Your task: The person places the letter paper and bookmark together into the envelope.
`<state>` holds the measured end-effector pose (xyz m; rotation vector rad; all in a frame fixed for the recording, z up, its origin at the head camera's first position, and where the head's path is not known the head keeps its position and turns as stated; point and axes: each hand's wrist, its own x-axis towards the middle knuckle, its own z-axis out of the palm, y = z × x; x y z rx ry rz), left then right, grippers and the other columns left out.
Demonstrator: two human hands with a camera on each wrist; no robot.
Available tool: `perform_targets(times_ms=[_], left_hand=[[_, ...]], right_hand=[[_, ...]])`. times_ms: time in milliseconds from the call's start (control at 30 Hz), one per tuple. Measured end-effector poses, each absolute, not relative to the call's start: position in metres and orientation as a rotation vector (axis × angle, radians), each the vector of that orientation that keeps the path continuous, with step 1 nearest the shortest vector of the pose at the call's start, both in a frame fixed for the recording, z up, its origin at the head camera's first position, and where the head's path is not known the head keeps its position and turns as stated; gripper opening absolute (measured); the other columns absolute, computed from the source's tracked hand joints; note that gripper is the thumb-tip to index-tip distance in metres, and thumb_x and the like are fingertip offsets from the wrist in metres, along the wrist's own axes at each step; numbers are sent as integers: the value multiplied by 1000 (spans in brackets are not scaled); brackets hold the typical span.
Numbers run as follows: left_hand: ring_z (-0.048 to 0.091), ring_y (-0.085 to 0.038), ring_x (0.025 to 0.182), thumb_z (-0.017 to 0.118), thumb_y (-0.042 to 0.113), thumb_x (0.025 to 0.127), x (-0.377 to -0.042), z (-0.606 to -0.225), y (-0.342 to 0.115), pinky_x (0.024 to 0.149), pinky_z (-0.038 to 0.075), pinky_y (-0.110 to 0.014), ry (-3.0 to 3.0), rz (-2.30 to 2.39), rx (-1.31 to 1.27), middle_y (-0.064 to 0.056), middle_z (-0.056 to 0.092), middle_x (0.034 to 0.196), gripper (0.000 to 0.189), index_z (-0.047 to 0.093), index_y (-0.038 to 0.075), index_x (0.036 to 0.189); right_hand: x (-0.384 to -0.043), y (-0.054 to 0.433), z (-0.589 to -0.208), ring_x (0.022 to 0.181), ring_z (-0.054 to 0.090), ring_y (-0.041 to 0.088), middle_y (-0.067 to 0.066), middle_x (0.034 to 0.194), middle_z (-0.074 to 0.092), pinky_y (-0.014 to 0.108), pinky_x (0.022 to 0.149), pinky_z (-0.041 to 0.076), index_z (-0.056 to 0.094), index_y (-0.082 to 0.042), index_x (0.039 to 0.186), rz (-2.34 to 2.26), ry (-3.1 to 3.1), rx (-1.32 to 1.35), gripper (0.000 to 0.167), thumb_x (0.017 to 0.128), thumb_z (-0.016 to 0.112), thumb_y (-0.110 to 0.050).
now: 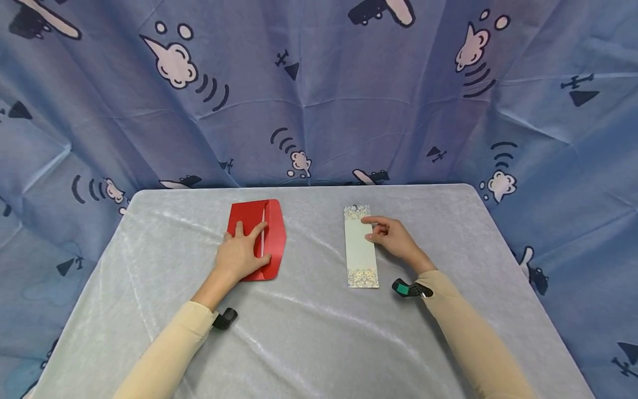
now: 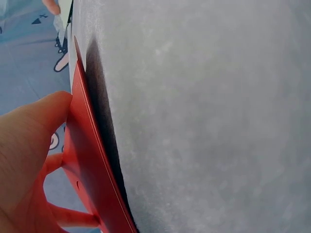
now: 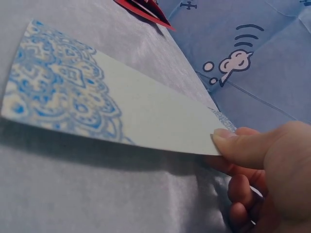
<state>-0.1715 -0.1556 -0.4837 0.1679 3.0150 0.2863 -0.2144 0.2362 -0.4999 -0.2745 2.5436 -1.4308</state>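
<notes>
A red envelope [image 1: 277,238] with its flap opened to the right lies at the left of the table. My left hand [image 1: 235,256] rests over it, fingers spread, thumb touching the flap side. In the left wrist view, the thumb and fingertips touch the face of the envelope [image 2: 90,150], and a shadow runs along its edge. A long pale bookmark [image 1: 360,244] with blue patterned ends is to the right. My right hand [image 1: 396,239] pinches its right edge between thumb and fingers; in the right wrist view the bookmark [image 3: 155,107] is tilted above the cloth, casting a shadow.
Both things are on a table with a pale grey velvety cloth [image 1: 309,332]. Behind it hangs a blue patterned curtain [image 1: 329,111]. Each wrist wears a dark camera; one wrist camera [image 1: 411,288] has a green patch.
</notes>
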Motion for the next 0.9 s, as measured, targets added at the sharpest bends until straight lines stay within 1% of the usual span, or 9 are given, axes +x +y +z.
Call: perform_targets(times_ms=[133,233,367,467,533,667,733,900], left_hand=[[45,-66,124,70,50,80,-171,-484,-156,71,60,-55,3014,288,167,-35,35,152,84,34,29,154],[45,-66,124,69,50,80,-171,-483,-156,72,59,-55,3012,290,167,-35,35,152,84,33,29,154],[46,-66,124,69,50,80,-171,-484,-156,73,59,-56,3015,289,172,-35,35,152,84,33,29,154],[46,-66,123,69,50,80,-171,-484,-156,73,59,-56,3018,290,176,-35,35,152,84,34,29,154],[46,-66,123,69,50,80,-171,-485,-156,74,59,-57,3021,289,177,-35,35,152,84,34,29,154],[46,-66,124,69,50,80,-171,-485,-156,74,59,-57,3020,284,175,-35,35,152,84,33,29,154],[46,-65,124,69,50,80,-171,-485,-156,75,59,-57,3020,283,176,-35,35,152,85,33,29,154],[47,-65,123,69,50,80,-171,-484,-156,74,59,-57,3020,282,178,-35,35,152,85,33,28,154]], right_hand=[[-214,235,-499,60,39,7,4,77,56,22,60,35,62,-12,133,-1429,2538,-252,42,91,69,-12],[-214,235,-499,60,39,6,6,78,56,22,59,34,60,-10,134,-1438,2519,-268,43,92,69,-13],[-205,225,-478,59,38,6,14,81,58,23,58,34,58,-3,136,-1456,2478,-283,44,93,67,-8],[-198,216,-460,59,40,7,20,83,58,23,59,35,57,0,136,-1439,2471,-287,44,93,65,-5],[-198,214,-461,60,40,7,20,83,58,23,58,36,57,0,136,-1438,2469,-295,44,93,65,-5],[-205,213,-476,59,39,8,19,84,58,23,56,35,57,-3,137,-1453,2451,-288,45,93,66,-7],[-209,213,-485,58,39,7,17,83,58,23,55,34,58,-6,137,-1463,2447,-281,45,93,67,-9],[-208,209,-488,59,40,7,10,80,57,22,56,35,61,-11,133,-1488,2455,-301,43,91,70,-13]])
